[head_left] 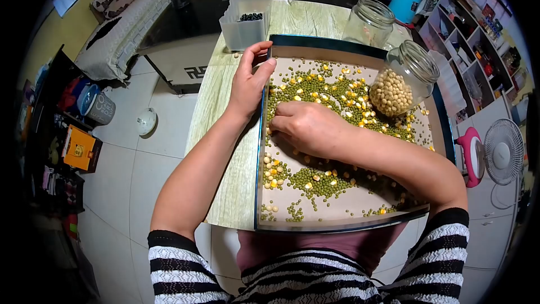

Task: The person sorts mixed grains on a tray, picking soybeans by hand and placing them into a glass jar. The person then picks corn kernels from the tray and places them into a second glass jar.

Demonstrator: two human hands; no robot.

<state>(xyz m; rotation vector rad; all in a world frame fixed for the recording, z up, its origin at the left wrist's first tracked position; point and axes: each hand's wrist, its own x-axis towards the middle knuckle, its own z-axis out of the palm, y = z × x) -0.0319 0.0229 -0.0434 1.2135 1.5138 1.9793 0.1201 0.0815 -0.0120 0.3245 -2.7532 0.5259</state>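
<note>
A shallow box lid (332,45) with dark blue edges lies in front of me as a tray. Green mung beans (320,187) and yellow corn kernels (368,115) are scattered over its bottom. A few pale soybeans (269,166) lie along its left side. My left hand (250,84) grips the tray's left wall near the far corner. Inside the tray, my right hand (309,126) is down among the beans by that wall, fingers curled together; whatever they pinch is hidden. Within the tray's far right part, a glass jar (421,65) holds many soybeans (391,93).
Beyond the tray on the wood-patterned table (225,191) stand a translucent plastic container (239,34) with black beans (251,17) and another glass jar (368,22). A white fan (502,151) and a pink-framed mirror (471,156) are at the right.
</note>
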